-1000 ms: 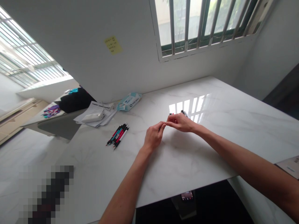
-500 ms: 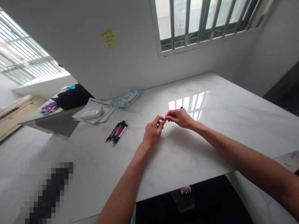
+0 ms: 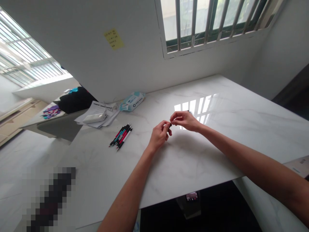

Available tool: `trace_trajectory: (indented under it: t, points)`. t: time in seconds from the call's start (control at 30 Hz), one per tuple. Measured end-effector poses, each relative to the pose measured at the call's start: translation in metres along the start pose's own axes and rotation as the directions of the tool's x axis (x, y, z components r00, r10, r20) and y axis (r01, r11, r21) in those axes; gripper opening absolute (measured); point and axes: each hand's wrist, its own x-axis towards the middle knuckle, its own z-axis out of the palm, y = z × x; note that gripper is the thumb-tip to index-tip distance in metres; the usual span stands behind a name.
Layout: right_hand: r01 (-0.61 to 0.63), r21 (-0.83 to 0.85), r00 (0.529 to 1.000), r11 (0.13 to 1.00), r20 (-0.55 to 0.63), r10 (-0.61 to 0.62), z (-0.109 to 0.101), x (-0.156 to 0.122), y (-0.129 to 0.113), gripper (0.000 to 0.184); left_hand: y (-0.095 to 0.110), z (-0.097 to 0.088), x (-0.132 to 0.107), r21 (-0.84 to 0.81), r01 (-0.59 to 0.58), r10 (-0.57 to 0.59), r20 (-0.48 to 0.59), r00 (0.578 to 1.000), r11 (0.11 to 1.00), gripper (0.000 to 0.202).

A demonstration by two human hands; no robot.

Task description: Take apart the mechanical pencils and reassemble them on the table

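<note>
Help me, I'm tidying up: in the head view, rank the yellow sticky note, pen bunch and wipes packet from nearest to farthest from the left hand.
1. Pen bunch: on the table, left of the left hand.
2. Wipes packet: farther back, by the wall.
3. Yellow sticky note: up on the wall.

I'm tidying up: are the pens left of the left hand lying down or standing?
Lying down: the pens rest lengthwise, bunched together on the marbled tabletop.
</note>
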Motion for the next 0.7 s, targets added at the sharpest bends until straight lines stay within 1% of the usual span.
trace_trajectory:
  t: [0.1, 0.17, 0.2, 0.27, 0.33, 0.37, 0.43, 0.53, 0.63, 0.67, 0.7]
  points:
    - [0.032, 0.03, 0.999, 0.999, -0.016, -0.031, -0.002, 0.001, -0.001, 0.027, 0.001, -0.001, 0.002, -0.194, 0.13, -0.116, 0.084, 0.99, 0.972, 0.04]
    - [0.057, 0.02, 0.998, 0.998, -0.041, -0.056, -0.007, 0.004, -0.002, 0.029, 0.003, -0.003, 0.002, -0.26, 0.197, -0.167, 0.134, 0.977, 0.945, 0.041]
    - [0.076, -0.002, 0.995, 0.997, -0.065, -0.076, -0.01, 0.005, -0.003, 0.029, 0.003, -0.004, 0.003, -0.283, 0.211, -0.176, 0.144, 0.974, 0.936, 0.041]
    - [0.12, -0.103, 0.981, 0.987, -0.143, -0.134, -0.02, 0.007, -0.004, 0.024, 0.004, -0.006, 0.003, -0.327, 0.215, -0.181, 0.133, 0.975, 0.92, 0.04]
    - [0.141, -0.272, 0.952, 0.952, -0.227, -0.206, -0.034, 0.009, -0.006, 0.014, 0.005, -0.008, 0.004, -0.388, 0.221, -0.196, 0.104, 0.975, 0.895, 0.036]
    - [0.133, -0.362, 0.935, 0.923, -0.262, -0.237, -0.043, 0.01, -0.007, 0.01, 0.006, -0.009, 0.004, -0.42, 0.227, -0.209, 0.089, 0.974, 0.878, 0.033]
    - [0.087, -0.509, 0.905, 0.857, -0.318, -0.281, -0.063, 0.01, -0.006, 0.012, 0.007, -0.01, 0.005, -0.477, 0.232, -0.235, 0.054, 0.971, 0.848, 0.029]
    - [-0.034, -0.625, 0.864, 0.78, -0.411, -0.292, -0.097, 0.008, 0.004, 0.022, 0.01, -0.011, 0.005, -0.511, 0.212, -0.242, 0.009, 0.97, 0.833, 0.032]
    - [-0.21, -0.676, 0.826, 0.706, -0.509, -0.241, -0.122, 0.005, 0.022, 0.03, 0.01, -0.012, 0.005, -0.515, 0.194, -0.225, 0.002, 0.974, 0.835, 0.036]
    - [-0.255, -0.677, 0.821, 0.69, -0.529, -0.216, -0.127, 0.005, 0.029, 0.032, 0.01, -0.012, 0.005, -0.512, 0.191, -0.22, 0.004, 0.975, 0.838, 0.037]
    - [-0.281, -0.675, 0.825, 0.682, -0.533, -0.188, -0.13, 0.004, 0.035, 0.034, 0.009, -0.011, 0.005, -0.507, 0.191, -0.218, 0.007, 0.976, 0.841, 0.037]
